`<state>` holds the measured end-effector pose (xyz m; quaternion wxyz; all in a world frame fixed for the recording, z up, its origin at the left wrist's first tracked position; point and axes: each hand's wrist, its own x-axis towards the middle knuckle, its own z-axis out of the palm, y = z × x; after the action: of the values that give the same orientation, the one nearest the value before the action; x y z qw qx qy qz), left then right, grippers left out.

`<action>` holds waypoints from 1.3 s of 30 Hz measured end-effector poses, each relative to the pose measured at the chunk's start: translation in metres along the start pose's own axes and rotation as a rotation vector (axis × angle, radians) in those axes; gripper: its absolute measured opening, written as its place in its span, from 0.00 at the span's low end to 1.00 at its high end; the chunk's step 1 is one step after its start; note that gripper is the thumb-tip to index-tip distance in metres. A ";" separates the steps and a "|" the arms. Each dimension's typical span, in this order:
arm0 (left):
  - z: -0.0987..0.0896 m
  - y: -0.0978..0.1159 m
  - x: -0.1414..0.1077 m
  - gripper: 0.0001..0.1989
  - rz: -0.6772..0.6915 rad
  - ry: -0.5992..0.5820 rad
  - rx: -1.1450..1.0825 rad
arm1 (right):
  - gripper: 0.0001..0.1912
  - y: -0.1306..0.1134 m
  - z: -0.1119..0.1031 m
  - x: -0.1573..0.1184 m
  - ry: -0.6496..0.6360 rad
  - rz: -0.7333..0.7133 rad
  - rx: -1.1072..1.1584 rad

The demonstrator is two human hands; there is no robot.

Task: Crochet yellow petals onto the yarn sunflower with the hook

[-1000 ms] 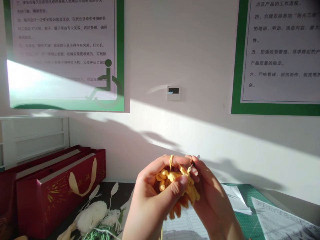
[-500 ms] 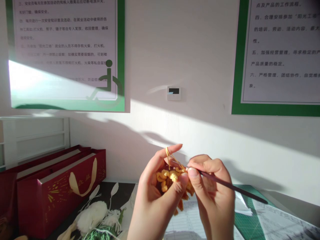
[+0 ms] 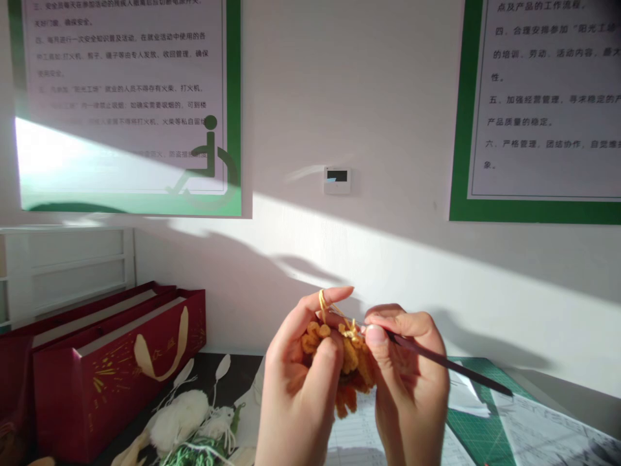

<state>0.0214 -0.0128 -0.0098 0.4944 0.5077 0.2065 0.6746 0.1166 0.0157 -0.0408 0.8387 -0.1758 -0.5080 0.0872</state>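
Note:
My left hand grips a curly yellow-orange crochet piece between thumb and fingers. Yellow yarn loops round its raised index finger and runs down to the piece. In my right hand a crochet hook with a dark handle is pinched between thumb and index finger. The hook's thin metal shaft points left, to the yarn at the top edge of the piece; its very tip is hard to make out. Both hands are close together, and the fingers hide part of the piece.
Red gift bags stand at the left. Near them lie a white fluffy ball and green yarn. Printed papers and a green cutting mat are at the right. Behind is a wall with a thermostat and posters.
My left thumb has shifted left and down, showing more of the crochet piece, which has turned a little. The raised index finger and the hook have dipped slightly.

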 end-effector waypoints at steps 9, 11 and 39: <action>0.003 0.006 0.000 0.17 -0.029 -0.007 -0.022 | 0.04 0.004 -0.009 0.003 -0.089 0.052 0.043; 0.002 0.005 0.001 0.21 -0.022 -0.018 0.021 | 0.04 0.004 -0.011 0.005 -0.139 0.072 0.074; -0.010 0.003 0.008 0.26 -0.076 -0.238 -0.100 | 0.03 0.003 -0.017 0.014 -0.022 -0.078 0.005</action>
<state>0.0113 -0.0051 -0.0074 0.5653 0.5505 0.1315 0.6000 0.1381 0.0198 -0.0379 0.8363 -0.1527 -0.5234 0.0579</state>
